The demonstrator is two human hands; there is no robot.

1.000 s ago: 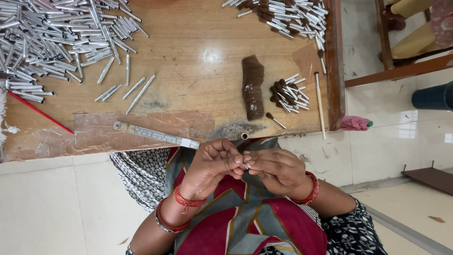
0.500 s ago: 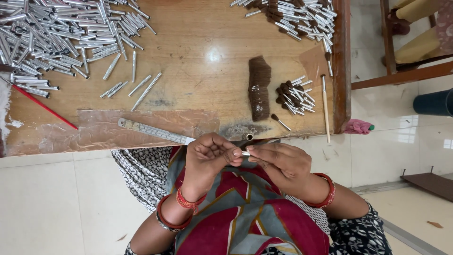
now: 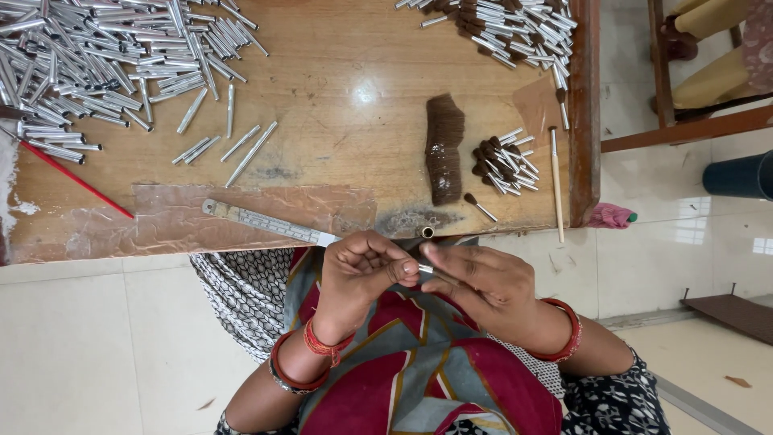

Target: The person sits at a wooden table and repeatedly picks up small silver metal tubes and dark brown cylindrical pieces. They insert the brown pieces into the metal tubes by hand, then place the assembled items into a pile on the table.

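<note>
My left hand (image 3: 362, 274) and my right hand (image 3: 491, 290) meet over my lap, just below the table's front edge. Between their fingertips they pinch a small silver metal tube (image 3: 424, 268). The left fingers are curled tight around one end and the right thumb and fingers grip the other. On the wooden table (image 3: 354, 161) above the hands lie a brown bristle bundle (image 3: 444, 149), a small heap of tubes filled with bristles (image 3: 503, 165) and a single filled tube (image 3: 479, 207).
A large pile of empty silver tubes (image 3: 88, 72) covers the table's left, and another heap of filled tubes (image 3: 515, 24) lies top right. A metal ruler (image 3: 270, 223), red stick (image 3: 76, 179), thin wooden stick (image 3: 555, 185) and pink cloth (image 3: 609, 215) lie near the edges. Wooden furniture (image 3: 684, 129) stands right.
Both hands stay together over the lap with only small finger movements. The silver tube now shows more plainly between the fingertips. The view has shifted slightly.
</note>
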